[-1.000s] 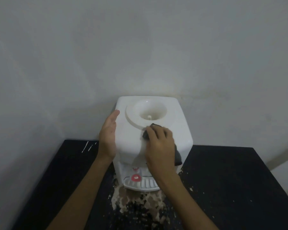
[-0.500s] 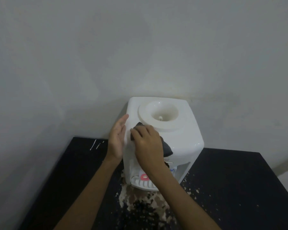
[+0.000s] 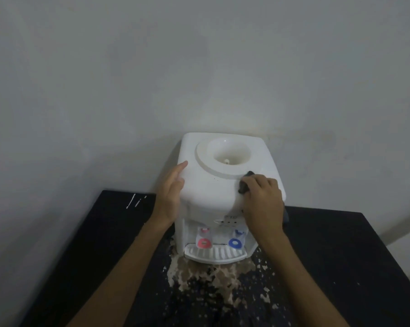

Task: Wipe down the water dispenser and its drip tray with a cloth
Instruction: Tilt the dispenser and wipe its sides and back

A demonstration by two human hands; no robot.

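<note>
Top-panel wipe in hand — my right hand point(image 3: 263, 204), fingers curled, presses the dark cloth point(image 3: 245, 184) onto the water dispenser point(image 3: 208, 192) top, front-right beside the bottle well point(image 3: 231, 154), left hand point(image 3: 171, 194) flat, bracing its left side — next, probably: front face, then drip tray point(image 3: 215, 254) at the base.

Only two arms of the person show, both uncovered. The left grip point(image 3: 171, 193) is a bare hand, and so is the right grip point(image 3: 263, 202); the wrists behind them are bare as well. The left forearm point(image 3: 119, 267) and the right forearm point(image 3: 300, 279) are slim and smooth, broadening from narrow wrists toward the near edge of the view. Low knuckle ridges mark the back of the right grip. Nails and finer marks are too dim to tell.
</note>
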